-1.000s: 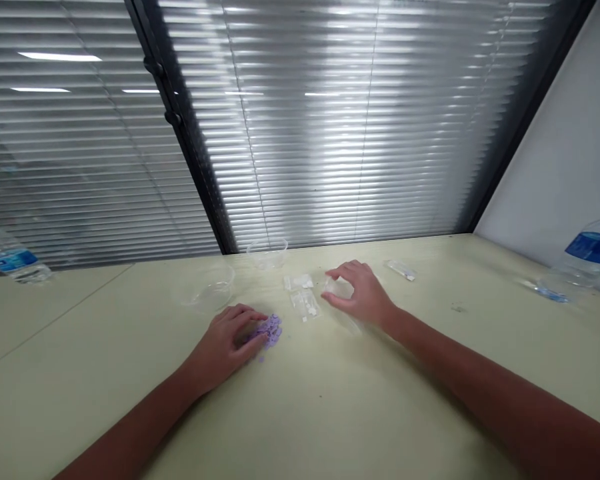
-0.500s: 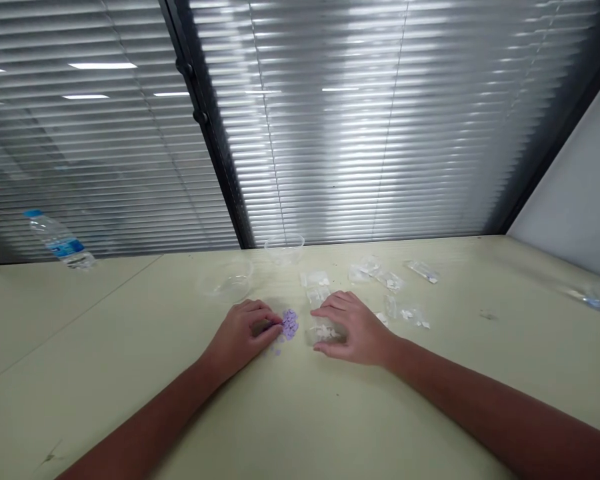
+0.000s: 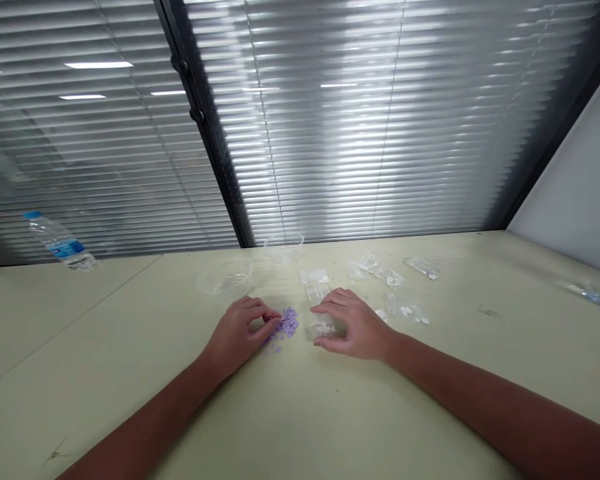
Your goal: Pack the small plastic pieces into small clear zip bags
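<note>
Grey slatted blinds (image 3: 320, 147) w/ a black frame bar (image 3: 203, 120) rise behind the far edge of a smooth, pale-yellow surface (image 3: 330, 427). Person's R hand (image 3: 355, 323) and L hand (image 3: 240, 330) face each other nr mid-surface, bare forearms reaching in from the near side. Clear plastic bottle w/ blue cap & label (image 3: 63, 243) shows at the far edge, twd the far-L corner. One clear, round plastic tub (image 3: 225, 283) sits just beyond L hand; a second clear round tub (image 3: 284, 250) is by the far edge. R fingers grasp a clear plastic container w/ white pieces (image 3: 323, 327), thumb on its near side. Clear plastic packets w/ white bits (image 3: 387, 277) lie btwn R hand & far edge. Heap of flat purple pieces (image 3: 290, 322) is btwn the hands, nr mid-surface; L thumb & fingertip touch its L side, but can't tell if they pinch any. A few loose purple pieces (image 3: 278, 349) lie on the heap's near side.
</note>
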The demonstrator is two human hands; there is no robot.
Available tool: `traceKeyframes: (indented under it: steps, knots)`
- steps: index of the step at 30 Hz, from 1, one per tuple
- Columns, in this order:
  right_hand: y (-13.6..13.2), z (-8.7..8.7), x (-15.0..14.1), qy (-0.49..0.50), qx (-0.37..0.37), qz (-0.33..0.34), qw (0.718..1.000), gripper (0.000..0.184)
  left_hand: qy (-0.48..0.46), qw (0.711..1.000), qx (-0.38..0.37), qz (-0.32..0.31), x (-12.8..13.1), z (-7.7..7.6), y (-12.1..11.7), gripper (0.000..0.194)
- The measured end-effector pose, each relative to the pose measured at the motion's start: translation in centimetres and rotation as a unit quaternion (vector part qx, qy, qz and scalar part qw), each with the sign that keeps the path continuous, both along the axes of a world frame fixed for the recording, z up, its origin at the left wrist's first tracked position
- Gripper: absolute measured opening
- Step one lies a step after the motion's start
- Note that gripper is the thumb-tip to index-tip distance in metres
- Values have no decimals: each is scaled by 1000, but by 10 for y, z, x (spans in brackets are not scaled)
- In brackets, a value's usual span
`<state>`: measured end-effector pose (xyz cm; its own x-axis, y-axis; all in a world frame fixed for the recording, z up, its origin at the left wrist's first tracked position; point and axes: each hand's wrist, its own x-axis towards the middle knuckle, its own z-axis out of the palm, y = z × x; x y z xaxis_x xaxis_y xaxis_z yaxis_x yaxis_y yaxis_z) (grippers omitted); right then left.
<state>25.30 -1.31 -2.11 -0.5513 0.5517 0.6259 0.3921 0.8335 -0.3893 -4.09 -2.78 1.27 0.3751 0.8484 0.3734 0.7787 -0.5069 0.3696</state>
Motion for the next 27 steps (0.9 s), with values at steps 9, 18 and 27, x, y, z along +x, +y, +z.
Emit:
traceKeyframes:
  steps: [9, 18, 27]
  knots:
    - [-2, 3, -2, -11, -4, 3, 1000, 50, -268, 952, -134, 58, 26, 6, -26, 33]
    - [-17, 12, -10, 15, 21, 41, 999, 57, -260, 945, -196, -7, 42, 6, -42, 27]
    - [-15, 9, -9, 38, 32, 53, 997, 56, -200, 964, -169, -39, 39, 4, -41, 26]
